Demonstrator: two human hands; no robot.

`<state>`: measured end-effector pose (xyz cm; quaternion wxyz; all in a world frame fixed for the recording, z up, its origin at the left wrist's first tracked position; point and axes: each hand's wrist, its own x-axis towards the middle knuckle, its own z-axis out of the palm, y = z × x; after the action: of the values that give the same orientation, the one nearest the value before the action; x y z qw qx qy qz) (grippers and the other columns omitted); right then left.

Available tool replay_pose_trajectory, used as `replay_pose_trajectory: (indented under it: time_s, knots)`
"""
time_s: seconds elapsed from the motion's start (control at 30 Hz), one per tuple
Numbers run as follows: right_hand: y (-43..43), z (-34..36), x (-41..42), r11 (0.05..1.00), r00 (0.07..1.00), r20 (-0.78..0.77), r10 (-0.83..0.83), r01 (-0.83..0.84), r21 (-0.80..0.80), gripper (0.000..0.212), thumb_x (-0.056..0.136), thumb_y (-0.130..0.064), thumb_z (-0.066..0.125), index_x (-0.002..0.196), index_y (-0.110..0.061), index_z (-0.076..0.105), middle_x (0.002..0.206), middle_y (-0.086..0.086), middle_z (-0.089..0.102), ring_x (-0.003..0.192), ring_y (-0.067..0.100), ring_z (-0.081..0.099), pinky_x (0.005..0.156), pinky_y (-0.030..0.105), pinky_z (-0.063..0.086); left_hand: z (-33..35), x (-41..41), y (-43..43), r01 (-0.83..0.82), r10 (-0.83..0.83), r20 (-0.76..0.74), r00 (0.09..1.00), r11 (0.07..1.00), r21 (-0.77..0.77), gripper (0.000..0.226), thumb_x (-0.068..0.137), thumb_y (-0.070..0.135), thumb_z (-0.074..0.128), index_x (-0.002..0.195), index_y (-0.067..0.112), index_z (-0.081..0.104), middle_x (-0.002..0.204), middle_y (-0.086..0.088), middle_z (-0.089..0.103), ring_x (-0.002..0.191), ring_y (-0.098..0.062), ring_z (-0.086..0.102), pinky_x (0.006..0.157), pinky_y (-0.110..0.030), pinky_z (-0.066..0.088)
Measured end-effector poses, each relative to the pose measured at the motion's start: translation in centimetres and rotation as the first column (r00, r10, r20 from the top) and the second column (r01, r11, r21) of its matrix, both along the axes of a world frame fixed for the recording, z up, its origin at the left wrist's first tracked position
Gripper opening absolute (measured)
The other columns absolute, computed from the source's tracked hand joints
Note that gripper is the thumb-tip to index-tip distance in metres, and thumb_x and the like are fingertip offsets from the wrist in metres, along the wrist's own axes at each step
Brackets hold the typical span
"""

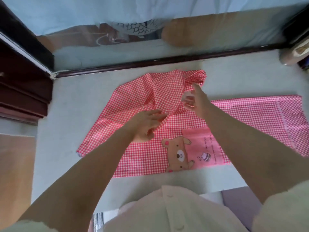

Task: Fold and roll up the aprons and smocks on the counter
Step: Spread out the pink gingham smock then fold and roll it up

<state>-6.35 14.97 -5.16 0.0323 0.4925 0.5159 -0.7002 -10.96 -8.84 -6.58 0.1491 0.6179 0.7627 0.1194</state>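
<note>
A red-and-white checked smock [143, 158] lies spread on the pale counter [66, 114]. Its pink pocket with a bear print [199, 148] faces up near the front edge. One sleeve is folded across the body at the left; another part stretches out to the right [267, 111]. My left hand [145, 126] rests on the folded sleeve near the middle, fingers spread and loosely bent. My right hand [195, 101] hovers over the upper part by the bunched cuff [197, 77], fingers straight and apart, holding nothing.
A dark wooden sill [150, 62] with a window pane behind it runs along the counter's far edge. A dark cabinet [21, 84] stands at the left. A pale object [294, 54] sits at the far right corner. My light shirt fills the bottom of the view.
</note>
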Motion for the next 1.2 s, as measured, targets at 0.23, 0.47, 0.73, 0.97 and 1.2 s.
replay_pose_trajectory:
  time_s: [0.23, 0.47, 0.73, 0.97, 1.2]
  knots:
    - [-5.7, -2.7, 7.0, 0.788, 0.796, 0.336, 0.504, -0.582, 0.198, 0.116, 0.073, -0.069, 0.067, 0.155, -0.013, 0.007, 0.162, 0.01, 0.014, 0.146, 0.033, 0.023, 0.118, 0.05, 0.025, -3.5, 9.5, -2.2, 0.103, -0.096, 0.045, 0.994, 0.98, -0.169, 0.034, 0.082, 0.016, 0.066, 0.115, 0.011, 0.066, 0.161, -0.003, 0.02, 0.148, -0.019, 0.017, 0.117, -0.04, 0.028]
    - [-8.1, -6.5, 11.1, 0.968, 0.959, 0.226, 0.169, -0.205, 0.146, 0.05, 0.086, -0.015, 0.068, 0.13, -0.004, 0.048, 0.126, 0.009, 0.06, 0.11, 0.027, 0.061, 0.096, 0.039, 0.051, -5.2, 13.1, -5.9, -0.114, 0.126, 0.081, 0.989, 0.984, -0.14, 0.025, 0.086, 0.022, 0.067, 0.111, 0.018, 0.066, 0.162, -0.004, 0.015, 0.149, -0.024, 0.013, 0.121, -0.042, 0.017]
    - [-4.1, -1.8, 15.3, 0.878, 0.953, -0.225, -0.201, 0.277, 0.39, 0.027, 0.083, -0.006, 0.053, 0.11, -0.003, 0.054, 0.082, -0.004, 0.054, 0.064, 0.005, 0.049, 0.053, 0.017, 0.041, -7.1, 14.5, -7.8, -0.757, 0.744, 0.23, 0.628, 0.652, -0.043, 0.016, 0.087, 0.028, 0.066, 0.092, 0.013, 0.067, 0.108, -0.007, 0.062, 0.099, -0.024, 0.057, 0.085, -0.042, 0.051]
    - [-0.4, -8.0, 24.5, 0.85, 0.842, 0.138, -0.521, 0.495, 0.181, 0.031, 0.094, -0.014, 0.044, 0.123, -0.01, 0.054, 0.092, 0.001, 0.059, 0.077, 0.016, 0.057, 0.057, 0.024, 0.048, -6.7, 15.6, -6.9, -0.838, 0.646, 0.55, -0.529, -0.294, -0.46, 0.057, 0.092, 0.046, 0.057, 0.13, 0.008, 0.039, 0.117, -0.008, 0.056, 0.106, -0.027, 0.058, 0.096, -0.039, 0.049]
    - [-0.1, -7.7, 22.2, 0.927, 0.932, 0.04, -0.359, 0.352, 0.127, 0.035, 0.087, -0.001, 0.05, 0.121, -0.008, 0.051, 0.091, 0.003, 0.061, 0.067, 0.012, 0.059, 0.054, 0.021, 0.052, -5.7, 14.3, -6.7, -0.683, 0.26, 0.633, -0.729, -0.33, -0.651, 0.02, 0.09, 0.028, 0.066, 0.098, 0.014, 0.055, 0.095, -0.001, 0.064, 0.08, -0.015, 0.062, 0.075, -0.031, 0.057]
